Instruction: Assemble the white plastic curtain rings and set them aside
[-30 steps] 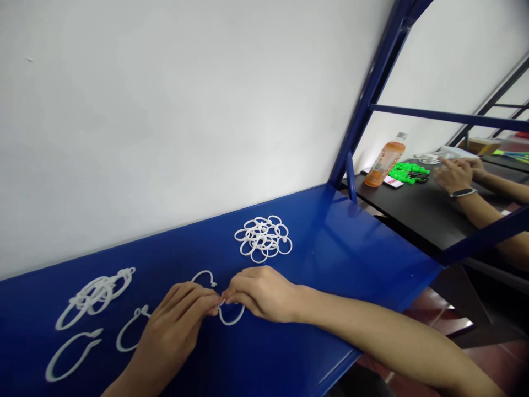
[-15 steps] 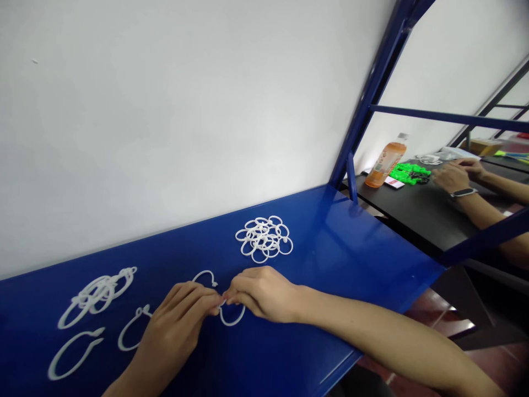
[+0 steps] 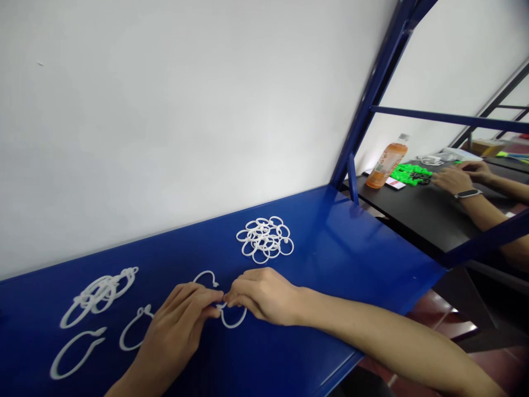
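Note:
A white plastic ring (image 3: 233, 326) is pinched between both hands just above the blue table (image 3: 289, 353). My left hand (image 3: 182, 317) grips its left side near the ends, and my right hand (image 3: 260, 295) holds its upper right. Fingertips hide part of the ring, so I cannot tell if its ends are joined. Behind my left hand lies an open white ring (image 3: 205, 272). Left of that hand rests another ring (image 3: 129, 335), partly covered by it. Farther left is a wide-open ring (image 3: 61, 355), below a heap of open rings (image 3: 99, 295).
A pile of round white rings (image 3: 264, 240) lies toward the wall (image 3: 185, 110). At right stands a blue metal frame (image 3: 363, 105). Beyond it, a co-worker's hands (image 3: 458, 179) are over a black table (image 3: 405, 212) with an orange drink bottle (image 3: 386, 165) and green pieces (image 3: 409, 173).
The fingertips of my two hands have parted slightly, showing more of the ring's top between them. The co-worker's hands have shifted a little.

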`<state>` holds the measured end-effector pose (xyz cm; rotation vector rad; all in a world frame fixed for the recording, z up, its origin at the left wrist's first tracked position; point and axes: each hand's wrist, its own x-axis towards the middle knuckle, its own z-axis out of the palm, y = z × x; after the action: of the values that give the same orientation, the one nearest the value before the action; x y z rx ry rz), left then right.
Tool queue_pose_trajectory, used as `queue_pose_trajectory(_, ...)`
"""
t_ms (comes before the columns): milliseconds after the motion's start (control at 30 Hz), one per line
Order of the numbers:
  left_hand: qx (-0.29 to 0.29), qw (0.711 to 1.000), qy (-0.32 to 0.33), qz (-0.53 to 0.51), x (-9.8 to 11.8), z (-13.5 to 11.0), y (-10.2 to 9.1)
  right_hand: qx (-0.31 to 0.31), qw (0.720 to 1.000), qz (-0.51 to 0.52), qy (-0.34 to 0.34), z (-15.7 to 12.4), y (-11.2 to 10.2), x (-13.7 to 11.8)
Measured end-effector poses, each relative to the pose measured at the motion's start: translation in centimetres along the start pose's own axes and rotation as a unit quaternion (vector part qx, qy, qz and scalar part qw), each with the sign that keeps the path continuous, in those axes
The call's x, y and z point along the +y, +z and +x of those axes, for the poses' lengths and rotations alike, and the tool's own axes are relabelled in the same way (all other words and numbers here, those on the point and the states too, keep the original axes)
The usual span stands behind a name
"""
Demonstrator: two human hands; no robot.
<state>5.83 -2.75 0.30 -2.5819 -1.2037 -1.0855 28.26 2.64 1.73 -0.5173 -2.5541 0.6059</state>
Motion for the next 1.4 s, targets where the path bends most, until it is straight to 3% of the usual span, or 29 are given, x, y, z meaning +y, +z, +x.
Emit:
queue_pose_trajectory(233,0.004,1.000,0.000,0.001,0.0,-0.1,0.1,-0.007,1.000,-0.015,-0.021,-0.2,0.1,-0.3)
queue_pose_trajectory(367,0.006,0.999,-0.036,0.015,0.0,0.2,0.2,0.005,0.998,-0.034,0.045,0.1,0.3,-0.6)
queue_pose_trajectory(533,-0.014,0.992,-0.121,0.019,0.1,-0.1,0.4,0.069,0.984,-0.060,0.154,0.4,0.4,-0.8)
queue_pose_trajectory(667,-0.040,0.988,-0.149,0.000,0.4,-0.2,0.7,0.078,0.980,-0.070,0.169,0.5,0.1,-0.7)
queue_pose_trajectory(833,-0.020,0.982,-0.186,-0.005,0.3,0.0,0.7,0.082,0.989,-0.050,0.112,0.4,-0.6,-0.6)
queue_pose_trajectory(933,-0.028,0.981,-0.191,-0.011,0.2,0.1,0.4,0.039,0.996,-0.071,0.037,0.4,-1.0,-0.5)
queue_pose_trajectory(1033,-0.029,0.979,-0.202,-0.022,0.3,0.2,0.2,0.006,0.995,-0.098,-0.016,0.3,-1.0,-0.2)
queue_pose_trajectory(1200,-0.038,0.972,-0.227,-0.035,0.6,0.4,0.0,0.004,0.986,-0.141,-0.088,0.3,-0.7,0.3)
queue_pose_trajectory(1300,-0.028,0.977,-0.210,-0.025,0.6,0.5,0.0,0.010,0.979,-0.172,-0.110,0.5,-1.0,0.5)
queue_pose_trajectory(1400,-0.012,0.983,-0.185,0.017,0.2,0.4,0.0,0.050,0.976,-0.196,-0.085,0.6,-2.0,1.0)
